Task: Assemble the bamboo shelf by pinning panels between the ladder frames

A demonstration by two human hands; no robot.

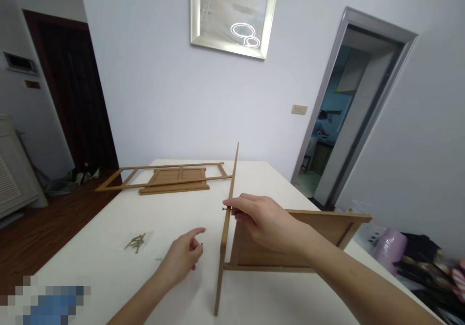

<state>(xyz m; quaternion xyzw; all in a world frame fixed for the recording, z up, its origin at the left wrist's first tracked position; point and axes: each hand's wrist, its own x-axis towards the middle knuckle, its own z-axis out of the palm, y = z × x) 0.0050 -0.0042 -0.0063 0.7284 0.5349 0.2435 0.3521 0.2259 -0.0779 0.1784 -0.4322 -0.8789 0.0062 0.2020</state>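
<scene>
My right hand (267, 221) is closed over the top corner of a brown wooden panel (290, 242), where it meets an upright wooden frame (224, 233) seen nearly edge-on. My index finger reaches across the frame's edge. Just below that fingertip, a screw (224, 208) sticks out of the frame's left side. Left of the frame, my left hand (183, 255) hovers over the white table (181, 208). Its index finger is stretched out and the other fingers are loosely bent, with nothing visible in them. Several screws (136, 241) lie on a clear plastic bag to its left.
Toward the back of the table, a ladder-like wooden frame (127, 186) lies partly over another wooden panel (174, 188). A blurred blue item (54, 305) is at the lower left. Beyond the right edge are a purple roll (390, 250) and clutter. A person (317, 129) stands past the doorway.
</scene>
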